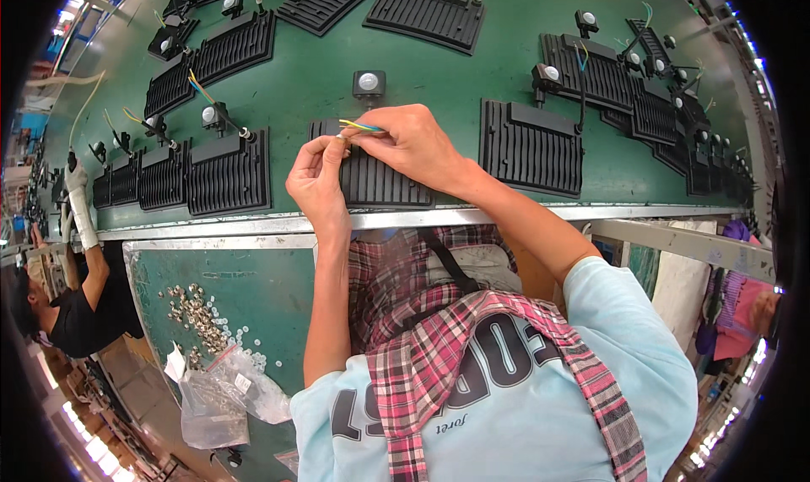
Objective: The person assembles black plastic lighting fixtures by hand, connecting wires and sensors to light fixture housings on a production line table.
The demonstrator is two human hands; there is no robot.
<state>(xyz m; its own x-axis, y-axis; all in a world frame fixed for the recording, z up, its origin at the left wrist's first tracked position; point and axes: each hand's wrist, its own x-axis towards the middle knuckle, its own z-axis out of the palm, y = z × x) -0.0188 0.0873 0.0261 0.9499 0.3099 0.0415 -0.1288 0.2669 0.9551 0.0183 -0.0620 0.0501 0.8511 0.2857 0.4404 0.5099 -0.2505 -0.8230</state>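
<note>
In front of me lies a black finned floodlight (384,178) with a motion sensor (368,83) at its far edge. My left hand (322,174) is closed, thumb and fingertips pinched at a small shiny piece too small to make out. Against it, over the floodlight, my right hand (422,144) is closed on thin coloured wires (361,127), whose yellow and blue ends stick out toward the left. My fingers hide the rest of the cable. To the right lies another floodlight (531,148) with its sensor and upright cable.
More floodlights (228,174) stand in rows on the green table (312,68). At lower left, a lower green surface holds a pile of small metal fittings (196,317), pale rings (240,334) and plastic bags (215,410). A co-worker's gloved hand (78,182) is at the far left.
</note>
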